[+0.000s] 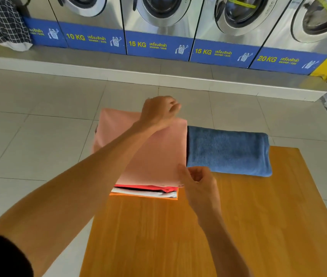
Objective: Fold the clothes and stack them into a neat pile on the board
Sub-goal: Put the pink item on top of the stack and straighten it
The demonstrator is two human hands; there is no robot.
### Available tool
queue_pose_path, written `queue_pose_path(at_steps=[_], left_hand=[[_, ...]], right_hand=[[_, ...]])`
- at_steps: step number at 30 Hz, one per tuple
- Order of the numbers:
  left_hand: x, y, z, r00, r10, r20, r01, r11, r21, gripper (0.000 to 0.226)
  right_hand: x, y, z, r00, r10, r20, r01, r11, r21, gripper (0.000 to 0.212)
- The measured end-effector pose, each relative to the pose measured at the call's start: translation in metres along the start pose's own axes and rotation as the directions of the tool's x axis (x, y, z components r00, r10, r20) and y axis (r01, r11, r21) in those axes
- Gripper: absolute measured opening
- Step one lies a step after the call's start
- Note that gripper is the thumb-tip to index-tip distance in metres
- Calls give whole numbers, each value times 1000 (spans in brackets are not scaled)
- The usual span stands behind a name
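Nearest you, the tabletop (158,236) carries one pile (146,191) at its far left, topped by a pink garment (158,152). Your left hand (158,112) pinches its far edge with curled fingers; your right hand (196,182) pinches the near-right corner — closer to you. One folded blue towel (228,150) lies just right, long axis left-to-right — likely next.

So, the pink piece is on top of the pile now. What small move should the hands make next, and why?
Probably lower and release the pink garment, then smooth it flat. The left hand grips its far edge and the right hand pinches its near corner, so it seems not fully laid. It already covers the folded pile on the board, beside the blue towel.
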State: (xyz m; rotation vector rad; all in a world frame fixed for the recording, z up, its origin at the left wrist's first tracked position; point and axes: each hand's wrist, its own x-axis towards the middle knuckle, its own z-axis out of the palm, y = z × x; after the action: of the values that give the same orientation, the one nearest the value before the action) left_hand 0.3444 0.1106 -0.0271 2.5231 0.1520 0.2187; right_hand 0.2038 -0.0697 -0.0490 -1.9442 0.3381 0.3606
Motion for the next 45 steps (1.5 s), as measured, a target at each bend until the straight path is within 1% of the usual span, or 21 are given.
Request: queue_pose_path(at_steps=[2,3,4,6,8,10,11,15,18,24,27,31,33,34,35,36,37,39,40,43,45], left_hand=[[-19,-17,-18,981,112,-156,-101,992,71,27],[-32,-27,-25,971,156,-181,-138,984,110,26],[-46,-37,-29,970,183,-161,-158,975,158,26],[-72,-53,-30,990,141,-6,-135,957,257,37],[-86,-66,-27,992,69,109,-98,950,296,50],[-89,-76,-25,991,40,130,-73,964,256,54],[-88,-80,-24,990,25,136,-59,967,247,55],[-80,-90,-20,980,-99,171,43,952,304,55],[-90,-96,-8,981,-122,152,69,945,318,58],[-90,-96,-3,976,-142,166,73,929,364,66],[-95,-97,-2,987,-99,130,41,919,391,70],[-95,-88,-11,971,-130,202,55,938,341,64],[-100,-81,-26,987,-132,90,105,959,263,67],[-106,-81,-34,985,-171,-29,174,966,191,67],[-113,-81,-42,956,-248,-157,267,957,112,63],[-117,-85,-49,897,-361,-255,377,926,16,53],[-117,-88,-57,819,-495,-290,490,867,-93,43],[-110,-94,-68,682,-709,-182,656,702,-276,38],[-105,-96,-72,658,-742,-127,695,664,-277,45],[-88,-102,-76,709,-702,-61,688,709,-156,56],[-79,-106,-75,734,-678,-33,664,728,-172,46]], right_hand=[[6,-14,-7,989,-104,-101,93,990,-102,32],[10,-23,-7,972,-184,-148,160,974,-160,26],[16,-35,-3,944,-277,-178,236,946,-222,20],[29,-58,17,856,-495,-148,410,826,-388,23],[42,-73,47,776,-629,38,521,606,-601,37],[53,-71,73,772,-577,265,564,431,-704,51],[58,-65,79,785,-524,331,568,395,-722,56],[68,-48,78,820,-469,329,522,373,-768,60],[62,-44,85,831,-456,318,494,345,-798,62],[68,-45,90,847,-407,341,511,451,-732,63],[63,-38,88,834,-448,323,516,422,-746,63],[58,-46,79,833,-404,377,540,450,-711,66],[55,-52,64,869,-390,306,482,524,-702,71],[55,-53,55,918,-348,192,378,619,-689,71],[56,-53,47,962,-268,63,243,721,-649,67],[60,-52,40,985,-170,-41,115,807,-580,60],[66,-51,34,990,-100,-95,37,857,-514,56],[81,-54,26,993,-42,-109,-3,924,-383,57],[88,-59,24,995,-27,-98,-5,949,-315,58],[100,-79,27,999,3,-47,-10,987,-163,60],[106,-84,31,999,-26,-29,21,984,-175,58]])
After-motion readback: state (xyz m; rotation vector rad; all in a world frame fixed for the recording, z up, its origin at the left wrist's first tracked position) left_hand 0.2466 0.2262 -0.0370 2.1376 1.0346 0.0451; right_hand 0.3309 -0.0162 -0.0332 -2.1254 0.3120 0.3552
